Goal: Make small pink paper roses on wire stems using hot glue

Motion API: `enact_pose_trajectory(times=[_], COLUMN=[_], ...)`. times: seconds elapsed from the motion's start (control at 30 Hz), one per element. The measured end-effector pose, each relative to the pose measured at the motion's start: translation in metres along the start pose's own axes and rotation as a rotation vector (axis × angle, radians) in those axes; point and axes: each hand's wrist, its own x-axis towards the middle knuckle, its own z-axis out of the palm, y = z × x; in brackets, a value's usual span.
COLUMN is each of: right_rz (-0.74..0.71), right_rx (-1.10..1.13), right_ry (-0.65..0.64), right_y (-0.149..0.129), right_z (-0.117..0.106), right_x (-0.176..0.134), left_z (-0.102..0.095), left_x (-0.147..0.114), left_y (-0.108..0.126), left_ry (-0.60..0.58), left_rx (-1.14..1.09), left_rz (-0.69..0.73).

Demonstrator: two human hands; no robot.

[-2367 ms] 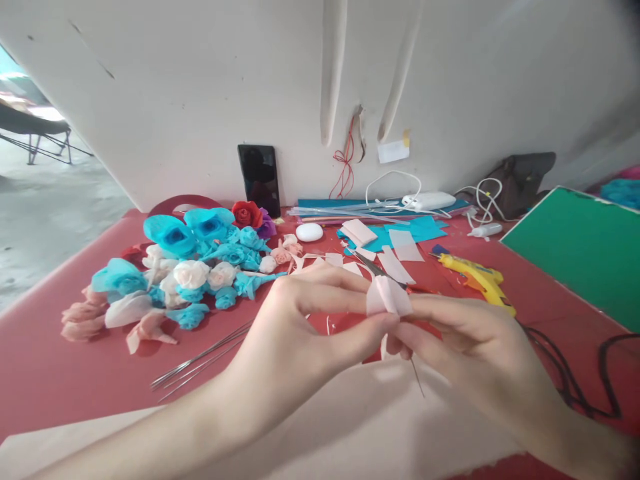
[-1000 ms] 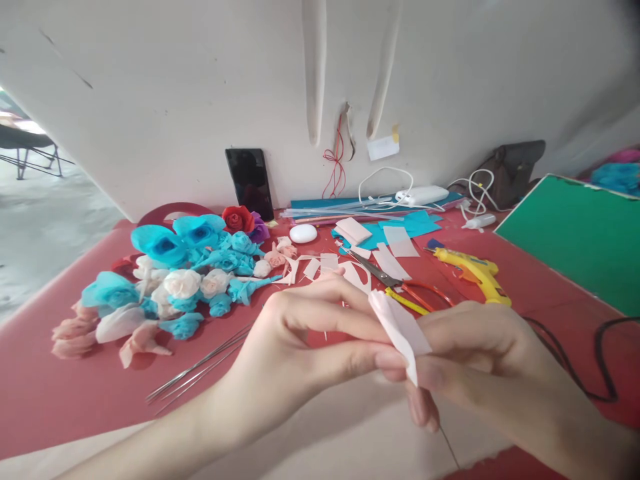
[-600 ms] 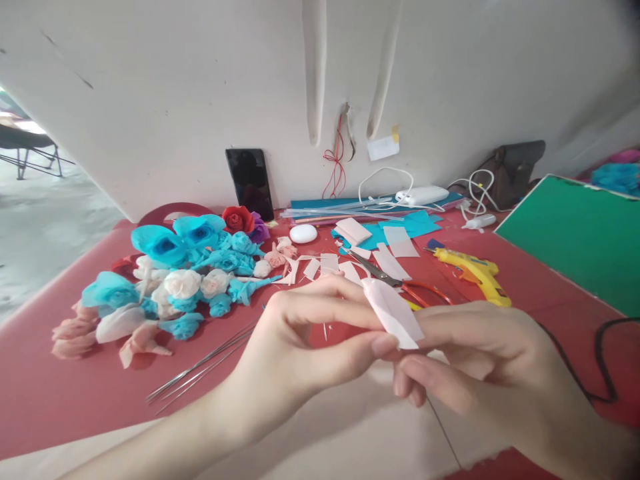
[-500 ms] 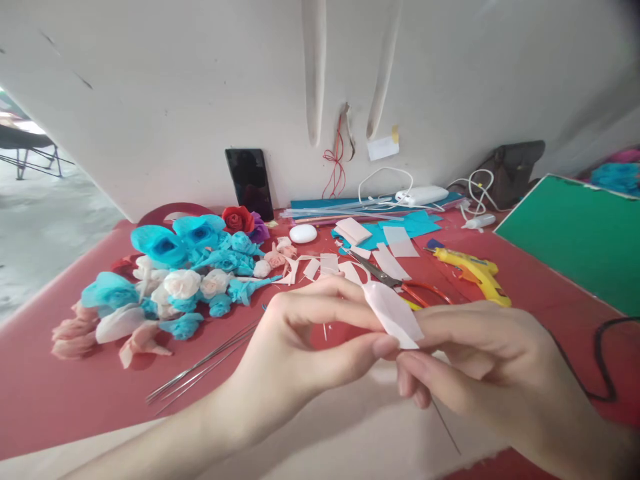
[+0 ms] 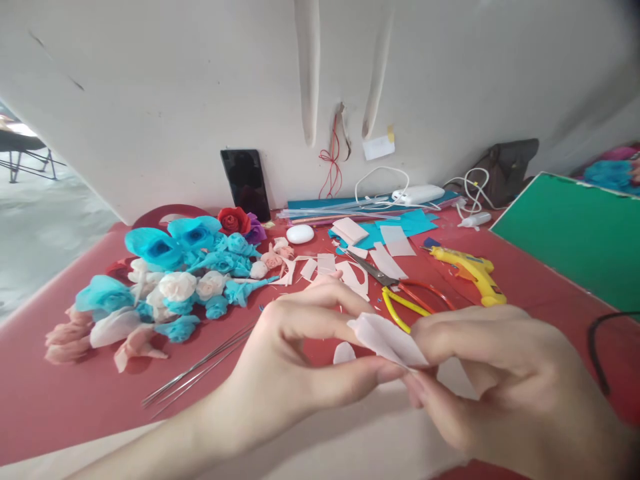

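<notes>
A pale pink crepe-paper petal [image 5: 387, 337] is pinched between both hands. My left hand [image 5: 300, 360] is closed, its thumb and forefinger on the petal's left and lower edge. My right hand [image 5: 505, 367] is closed too, with thumb and fingertips on the right, lower end, close to the left thumb tip. The petal is slightly cupped and tilts down to the right. Behind the left thumb shows another pale, rounded paper piece [image 5: 344, 353]. Just beyond the hands lie scissors [image 5: 395, 283] with one red and one yellow handle.
Blue, white and pink paper flowers [image 5: 177, 287] are heaped at left, near thin metal wires [image 5: 200, 370]. Pink paper pieces [image 5: 350, 230] lie beyond the hands. A yellow glue gun [image 5: 473, 267], a green board [image 5: 575, 233] and a black cable [image 5: 595, 347] are at right. A phone [image 5: 245, 183] leans on the wall.
The petal has been lowered slightly and turned flatter, its tip more to the left. My right fingers have closed in on its lower end. The thin wire below the right hand no longer shows.
</notes>
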Motion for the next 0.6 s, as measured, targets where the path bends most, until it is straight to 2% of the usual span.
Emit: enact_pose_trajectory(times=[0.1, 0.27, 0.4, 0.5, 0.6], right_rz=[-0.034, -0.173, -0.270, -0.299, -0.322], right_rx=[-0.031, -0.154, -0.244, -0.318, -0.374], right_ry=[-0.010, 0.017, -0.055, -0.104, -0.154], right_y=[0.000, 0.003, 0.005, 0.005, 0.005], right_z=[0.001, -0.003, -0.009, -0.013, -0.017], right_x=[-0.001, -0.002, -0.001, 0.001, 0.002], left_z=[0.001, 0.001, 0.000, -0.001, -0.002], left_x=[0.001, 0.001, 0.001, 0.000, -0.001], left_y=[0.001, 0.005, 0.008, 0.009, 0.010], left_ry=[0.003, -0.003, -0.033, -0.092, -0.089], left_rx=[0.006, 0.109, 0.188, 0.236, 0.287], left_rz=[-0.010, 0.007, 0.044, 0.042, 0.052])
